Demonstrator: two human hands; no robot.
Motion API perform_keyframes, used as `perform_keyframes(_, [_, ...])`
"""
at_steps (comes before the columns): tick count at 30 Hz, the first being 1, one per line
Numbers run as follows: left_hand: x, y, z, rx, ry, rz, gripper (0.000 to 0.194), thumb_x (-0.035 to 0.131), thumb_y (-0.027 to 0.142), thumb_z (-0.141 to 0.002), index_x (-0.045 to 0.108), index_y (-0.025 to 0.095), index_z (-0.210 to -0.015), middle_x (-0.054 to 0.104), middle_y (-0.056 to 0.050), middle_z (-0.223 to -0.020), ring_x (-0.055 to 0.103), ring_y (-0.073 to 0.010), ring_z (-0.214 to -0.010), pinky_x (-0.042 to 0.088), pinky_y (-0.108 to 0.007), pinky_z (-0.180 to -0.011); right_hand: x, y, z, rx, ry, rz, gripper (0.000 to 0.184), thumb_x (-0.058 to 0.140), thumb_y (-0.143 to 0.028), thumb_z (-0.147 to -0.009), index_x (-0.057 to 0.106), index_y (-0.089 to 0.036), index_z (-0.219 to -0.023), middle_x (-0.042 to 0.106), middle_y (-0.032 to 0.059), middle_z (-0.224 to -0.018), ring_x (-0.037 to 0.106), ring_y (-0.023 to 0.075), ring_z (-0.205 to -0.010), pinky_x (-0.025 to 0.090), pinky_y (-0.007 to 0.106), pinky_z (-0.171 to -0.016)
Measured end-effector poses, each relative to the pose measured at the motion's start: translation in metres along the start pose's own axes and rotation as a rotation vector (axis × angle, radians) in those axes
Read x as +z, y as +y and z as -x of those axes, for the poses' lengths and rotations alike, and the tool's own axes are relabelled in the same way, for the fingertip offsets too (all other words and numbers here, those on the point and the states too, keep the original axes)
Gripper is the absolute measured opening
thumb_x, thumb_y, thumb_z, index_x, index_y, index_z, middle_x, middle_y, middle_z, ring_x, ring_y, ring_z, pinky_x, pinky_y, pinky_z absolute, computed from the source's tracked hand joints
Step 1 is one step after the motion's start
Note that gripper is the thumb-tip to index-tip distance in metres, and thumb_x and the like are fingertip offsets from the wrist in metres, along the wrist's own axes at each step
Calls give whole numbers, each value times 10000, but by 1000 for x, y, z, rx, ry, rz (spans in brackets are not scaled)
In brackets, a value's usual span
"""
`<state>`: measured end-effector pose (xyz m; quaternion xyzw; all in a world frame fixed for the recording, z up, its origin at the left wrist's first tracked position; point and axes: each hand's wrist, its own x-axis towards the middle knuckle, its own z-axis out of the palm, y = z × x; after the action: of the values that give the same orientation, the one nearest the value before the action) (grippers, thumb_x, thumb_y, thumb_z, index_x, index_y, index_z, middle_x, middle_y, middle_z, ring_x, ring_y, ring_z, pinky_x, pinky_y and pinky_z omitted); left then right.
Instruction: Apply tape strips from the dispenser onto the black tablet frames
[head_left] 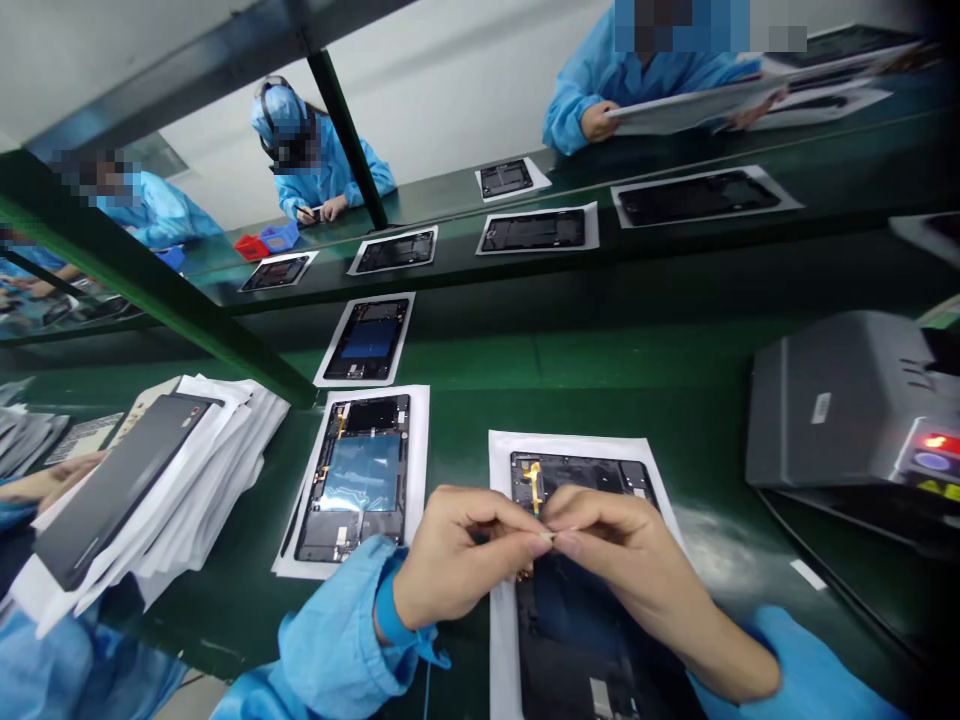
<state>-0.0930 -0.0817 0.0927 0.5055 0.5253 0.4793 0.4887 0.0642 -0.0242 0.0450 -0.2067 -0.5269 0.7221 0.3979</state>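
My left hand (pixel 457 555) and my right hand (pixel 622 560) meet fingertip to fingertip over an open tablet back frame (pixel 577 620) that lies on a white sheet (pixel 501 600). Both pinch a tiny part between thumb and forefinger; it is too small to name. A yellow flex strip (pixel 534 478) shows on the frame just above my fingers. To the left lies a second open frame (pixel 360 478) with a blue-filmed middle, on its own white sheet.
A stack of white sheets with a dark tablet cover (pixel 120 485) sits at the left, another person's hand (pixel 52 482) beside it. A grey machine (pixel 840 400) with a red light stands at the right. More frames lie on the far belt, where several blue-coated workers sit.
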Motion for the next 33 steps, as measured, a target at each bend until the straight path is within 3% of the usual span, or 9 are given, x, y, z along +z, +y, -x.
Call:
perform_keyframes(5, [-29, 8, 3, 253, -148, -378, 158, 655, 227, -876, 733, 134, -774, 681, -48, -633, 573, -97, -516, 432, -188, -506, -8, -15, -2, 63, -118, 113, 193, 723, -358, -817, 714, -211, -691, 658, 31, -678, 598, 125, -623, 484, 232, -575])
perform_keyframes(7, [-43, 9, 4, 338, -162, -507, 143, 614, 178, -884, 717, 140, -792, 664, -34, -628, 561, -99, -522, 420, -197, -510, -20, -20, -3, 43, -14, 197, 212, 728, -360, -808, 688, -210, -662, 648, 27, -677, 586, 123, -613, 477, 228, -564])
perform_keyframes(10, [-54, 4, 0, 353, -127, -609, 158, 570, 141, -896, 705, 141, -813, 646, -25, -637, 556, -100, -544, 417, -203, -521, -37, -17, -6, 52, 158, 354, 228, 742, -378, -788, 671, -211, -650, 636, 31, -668, 579, 129, -616, 466, 223, -548])
perform_keyframes(13, [-47, -7, -11, 225, -112, -539, 102, 634, 174, -868, 724, 130, -881, 673, -46, -719, 599, -116, -624, 469, -212, -583, -40, -4, -9, 206, 147, 299, 293, 744, -464, -772, 677, -201, -660, 626, 36, -629, 582, 132, -586, 477, 231, -552])
perform_keyframes(17, [-29, -18, -30, -114, -127, -137, 190, 726, 245, -787, 737, 115, -925, 724, -75, -826, 658, -140, -714, 530, -227, -667, -26, 12, -16, 388, 123, 29, 305, 756, -493, -755, 703, -198, -700, 643, 36, -639, 593, 118, -572, 488, 222, -558])
perform_keyframes(20, [-23, -22, -38, -269, -141, 56, 164, 728, 246, -770, 743, 112, -863, 737, -73, -803, 669, -139, -719, 529, -227, -686, -19, 15, -19, 433, 107, -53, 283, 770, -471, -746, 715, -197, -702, 653, 40, -635, 607, 118, -585, 499, 217, -571])
perform_keyframes(25, [-20, -29, -39, -367, -96, 218, 141, 736, 234, -752, 753, 114, -824, 743, -63, -762, 674, -138, -686, 517, -230, -660, -19, 16, -19, 374, 164, -29, 251, 757, -447, -763, 727, -204, -706, 659, 37, -628, 610, 129, -585, 512, 235, -569])
perform_keyframes(33, [-18, -35, -39, -395, -77, 303, 243, 813, 333, -712, 763, 118, -814, 747, -61, -734, 704, -163, -692, 565, -266, -698, -19, 23, -15, 293, 155, 36, 183, 733, -392, -802, 742, -220, -738, 679, 34, -649, 623, 131, -598, 521, 241, -593])
